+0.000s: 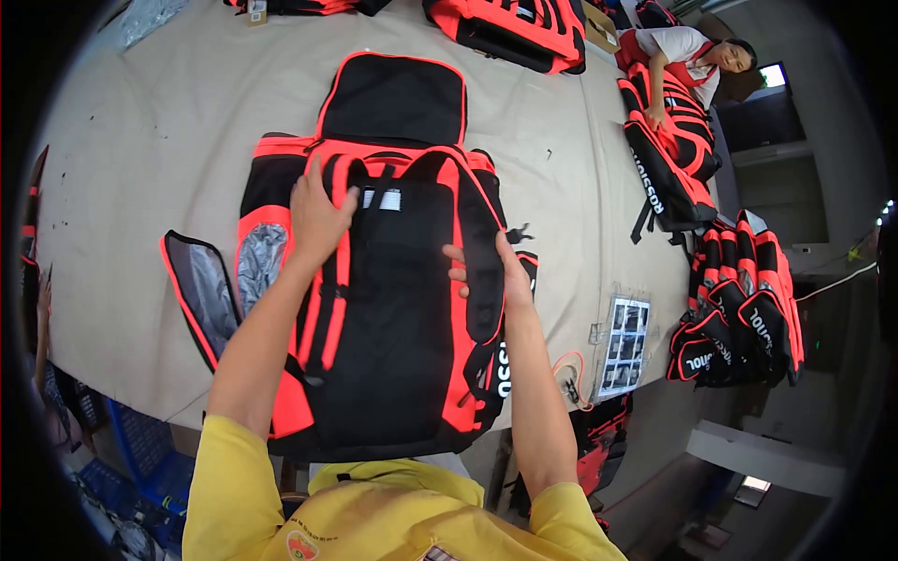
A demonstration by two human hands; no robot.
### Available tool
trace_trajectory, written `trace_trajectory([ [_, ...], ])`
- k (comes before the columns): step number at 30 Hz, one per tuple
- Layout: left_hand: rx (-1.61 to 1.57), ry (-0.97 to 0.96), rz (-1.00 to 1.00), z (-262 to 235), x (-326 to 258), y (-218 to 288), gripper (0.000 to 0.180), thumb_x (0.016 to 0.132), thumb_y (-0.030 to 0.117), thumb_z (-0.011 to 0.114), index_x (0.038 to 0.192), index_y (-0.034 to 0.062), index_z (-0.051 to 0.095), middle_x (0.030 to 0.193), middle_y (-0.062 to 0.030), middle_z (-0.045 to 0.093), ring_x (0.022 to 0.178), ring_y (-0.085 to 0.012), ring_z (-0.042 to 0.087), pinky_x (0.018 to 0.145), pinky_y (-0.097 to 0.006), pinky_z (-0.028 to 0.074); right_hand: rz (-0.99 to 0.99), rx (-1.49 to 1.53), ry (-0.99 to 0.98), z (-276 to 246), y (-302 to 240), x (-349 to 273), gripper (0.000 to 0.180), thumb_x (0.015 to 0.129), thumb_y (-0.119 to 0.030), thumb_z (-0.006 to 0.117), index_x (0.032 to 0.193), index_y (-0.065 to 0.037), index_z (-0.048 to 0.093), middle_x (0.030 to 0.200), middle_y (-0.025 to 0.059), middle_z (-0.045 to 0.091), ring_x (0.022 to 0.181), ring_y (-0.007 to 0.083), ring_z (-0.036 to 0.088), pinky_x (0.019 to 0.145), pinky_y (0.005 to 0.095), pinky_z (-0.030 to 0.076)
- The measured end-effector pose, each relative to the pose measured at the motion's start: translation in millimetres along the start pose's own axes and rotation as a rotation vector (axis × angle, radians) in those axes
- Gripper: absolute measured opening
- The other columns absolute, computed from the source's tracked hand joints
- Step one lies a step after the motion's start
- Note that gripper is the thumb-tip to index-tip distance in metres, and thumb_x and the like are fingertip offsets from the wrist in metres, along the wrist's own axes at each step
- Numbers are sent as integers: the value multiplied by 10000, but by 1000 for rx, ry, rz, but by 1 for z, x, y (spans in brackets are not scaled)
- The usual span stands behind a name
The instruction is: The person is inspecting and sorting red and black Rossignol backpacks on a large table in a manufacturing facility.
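A black and bright orange-red backpack [385, 318] lies on the covered table with its strap side up. Its top flap [393, 101] is folded back away from me. My left hand [321, 213] rests over the left shoulder strap [329, 323] near its upper end, thumb and fingers spread apart. My right hand [513, 271] is closed around the padded right shoulder strap [484, 290], with fingertips showing on its inner side. A side pocket panel [208, 290] with silver lining hangs open at the left. A white label [382, 198] sits below the top handle.
More matching bags [510, 33] lie at the table's far side. A co-worker [687, 56] leans over another backpack [669, 150] at the far right. Several bags [744, 309] stand along the right edge. A picture sheet [625, 346] and an orange cord [572, 374] lie on the pale tabletop [140, 168].
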State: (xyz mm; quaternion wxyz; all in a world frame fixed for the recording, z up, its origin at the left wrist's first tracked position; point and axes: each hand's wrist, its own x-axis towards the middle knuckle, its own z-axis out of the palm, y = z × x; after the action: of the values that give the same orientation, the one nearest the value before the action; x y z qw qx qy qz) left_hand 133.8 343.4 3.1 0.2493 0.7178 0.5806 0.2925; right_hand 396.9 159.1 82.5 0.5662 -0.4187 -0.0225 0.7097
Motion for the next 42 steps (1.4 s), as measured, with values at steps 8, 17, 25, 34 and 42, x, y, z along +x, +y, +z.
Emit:
trace_trajectory([
  [8,-1265,-952,-944,-116,-199,67,595,983,321,785,1411,-17,548,1127,-131,750,1006,-206,734,885,-313,583,-339,-777,78,46,127,-137,512,1059,-261,677,1450,24,509,1290,181,698,1057,315,734,916,392,586],
  [17,-1139,-872,-1003,-104,-257,67,354,912,179,848,1221,51,733,1173,-63,761,1061,-173,705,946,-351,548,-673,-1661,350,70,174,-208,286,945,-227,778,1144,-23,752,1115,134,705,999,328,701,856,423,581],
  [25,-1382,-666,-699,-139,-103,163,295,959,188,769,1185,1,736,1120,-85,782,964,-191,760,882,-352,620,-544,-1761,185,22,247,-244,369,952,-213,756,1254,-5,719,1378,169,676,1350,319,598,1098,432,498],
  [34,-1276,-673,-660,-138,-47,173,175,1006,184,743,1073,22,737,923,-87,792,715,-177,768,643,-286,647,-319,-903,659,3,215,-273,178,1037,-136,683,1114,13,745,944,102,780,837,163,752,774,317,599],
  [42,-1197,-698,-680,-151,-63,170,224,914,297,845,981,98,767,884,-18,788,729,-140,756,650,-319,624,-548,-1226,843,-31,194,-259,131,967,-126,744,1041,-18,730,934,159,737,822,292,748,741,394,578],
])
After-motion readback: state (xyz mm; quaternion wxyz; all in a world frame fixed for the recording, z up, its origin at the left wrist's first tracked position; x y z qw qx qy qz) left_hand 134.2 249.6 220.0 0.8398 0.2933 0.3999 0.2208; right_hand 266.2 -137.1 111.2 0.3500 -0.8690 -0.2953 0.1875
